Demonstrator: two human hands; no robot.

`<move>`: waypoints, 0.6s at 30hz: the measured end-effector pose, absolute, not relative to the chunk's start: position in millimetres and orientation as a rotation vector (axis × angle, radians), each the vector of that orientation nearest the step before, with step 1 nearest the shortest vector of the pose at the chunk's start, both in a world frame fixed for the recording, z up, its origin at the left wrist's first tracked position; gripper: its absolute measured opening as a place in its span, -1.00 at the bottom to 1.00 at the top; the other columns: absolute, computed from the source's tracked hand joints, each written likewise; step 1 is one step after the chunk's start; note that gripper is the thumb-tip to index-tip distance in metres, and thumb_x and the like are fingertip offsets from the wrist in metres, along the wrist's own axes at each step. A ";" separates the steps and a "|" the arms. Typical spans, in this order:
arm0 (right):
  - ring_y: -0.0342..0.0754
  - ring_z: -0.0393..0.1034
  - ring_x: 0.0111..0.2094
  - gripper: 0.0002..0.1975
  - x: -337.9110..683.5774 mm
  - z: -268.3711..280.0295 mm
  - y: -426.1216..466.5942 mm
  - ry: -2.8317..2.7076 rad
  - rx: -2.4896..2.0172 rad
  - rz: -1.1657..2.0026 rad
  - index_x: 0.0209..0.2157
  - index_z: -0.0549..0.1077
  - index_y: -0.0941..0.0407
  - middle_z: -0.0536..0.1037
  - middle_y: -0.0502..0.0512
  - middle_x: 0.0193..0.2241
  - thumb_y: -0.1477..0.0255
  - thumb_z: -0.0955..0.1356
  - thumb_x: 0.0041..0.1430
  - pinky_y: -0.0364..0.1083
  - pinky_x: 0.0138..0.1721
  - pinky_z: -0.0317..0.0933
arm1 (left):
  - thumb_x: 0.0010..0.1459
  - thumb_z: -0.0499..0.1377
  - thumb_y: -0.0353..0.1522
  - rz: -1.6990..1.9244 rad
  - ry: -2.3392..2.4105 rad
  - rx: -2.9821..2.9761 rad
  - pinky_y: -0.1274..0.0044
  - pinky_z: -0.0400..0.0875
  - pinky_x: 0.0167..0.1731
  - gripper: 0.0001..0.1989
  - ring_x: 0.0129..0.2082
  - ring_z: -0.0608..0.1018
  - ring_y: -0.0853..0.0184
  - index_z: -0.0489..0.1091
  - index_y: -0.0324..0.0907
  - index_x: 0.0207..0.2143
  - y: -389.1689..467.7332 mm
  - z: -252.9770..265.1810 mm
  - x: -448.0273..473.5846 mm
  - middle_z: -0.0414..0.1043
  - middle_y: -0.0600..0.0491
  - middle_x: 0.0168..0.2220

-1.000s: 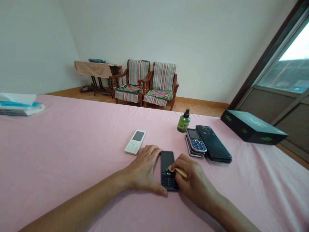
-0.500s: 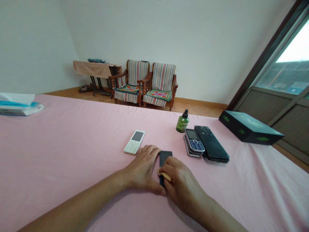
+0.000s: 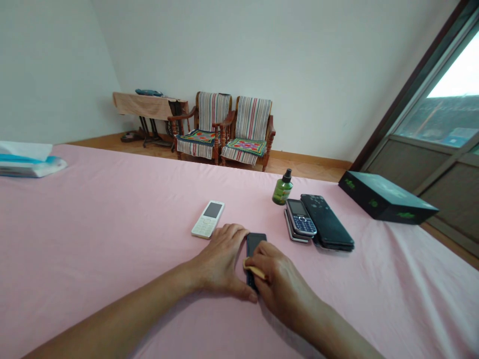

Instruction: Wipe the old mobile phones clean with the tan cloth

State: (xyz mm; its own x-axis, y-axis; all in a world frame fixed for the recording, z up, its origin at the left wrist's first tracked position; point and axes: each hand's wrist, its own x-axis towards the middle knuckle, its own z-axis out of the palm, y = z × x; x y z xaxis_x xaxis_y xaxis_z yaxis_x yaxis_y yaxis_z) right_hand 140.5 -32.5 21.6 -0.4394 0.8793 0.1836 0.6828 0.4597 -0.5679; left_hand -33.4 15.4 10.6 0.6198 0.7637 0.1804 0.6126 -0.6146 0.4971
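A dark mobile phone [image 3: 255, 241] lies on the pink cloth, its lower part mostly covered by my fingers. My left hand [image 3: 221, 264] steadies it from the left, fingertips at the top corner and thumb at the bottom end. Pressed onto the phone's face is a small folded yellow cloth [image 3: 254, 269], pinched in the closed fingers of my right hand [image 3: 277, 279]. A white keypad phone [image 3: 208, 220] lies just beyond my left hand, screen up.
To the right, a blue keypad phone [image 3: 301, 218] tops a small stack beside black phone-like slabs [image 3: 327, 222]. Behind them stands a green spray bottle [image 3: 282, 188]. A black box [image 3: 387, 197] sits at the far right, a tissue pack [image 3: 32, 164] at the far left. Two chairs [image 3: 234, 129] stand beyond the edge.
Both hands keep their places at the dark phone. The yellow cloth has shifted very slightly to the left, and the whole view has moved a touch.
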 end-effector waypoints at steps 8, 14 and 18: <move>-0.10 0.32 -0.40 -0.75 166.9 24.7 -30.6 -2.169 -1.491 0.574 -0.48 0.49 0.18 0.40 0.06 -0.43 0.76 0.27 -0.06 -0.15 -0.40 0.08 | -0.37 0.41 0.07 0.508 1.078 2.474 0.16 0.20 0.07 -0.07 0.02 0.32 -0.04 0.22 -0.16 0.02 17.3 9.2 -35.2 0.26 -0.12 0.01; -0.10 0.32 -0.42 -0.77 175.1 30.4 -32.9 -2.146 -1.479 0.555 -0.48 0.47 0.18 0.42 0.04 -0.47 0.75 0.27 -0.07 -0.15 -0.40 0.07 | -0.38 0.41 0.06 0.506 1.083 2.486 0.15 0.16 0.09 0.00 0.03 0.31 -0.06 0.20 -0.18 0.08 18.3 7.3 -35.7 0.26 -0.14 0.03; -0.12 0.32 -0.44 -0.75 169.6 28.4 -36.7 -2.143 -1.473 0.611 -0.47 0.47 0.16 0.43 0.03 -0.47 0.75 0.26 -0.09 -0.16 -0.43 0.04 | -0.38 0.41 0.07 0.507 1.079 2.478 0.16 0.15 0.10 0.00 0.03 0.31 -0.05 0.20 -0.17 0.08 17.6 8.1 -35.6 0.26 -0.13 0.04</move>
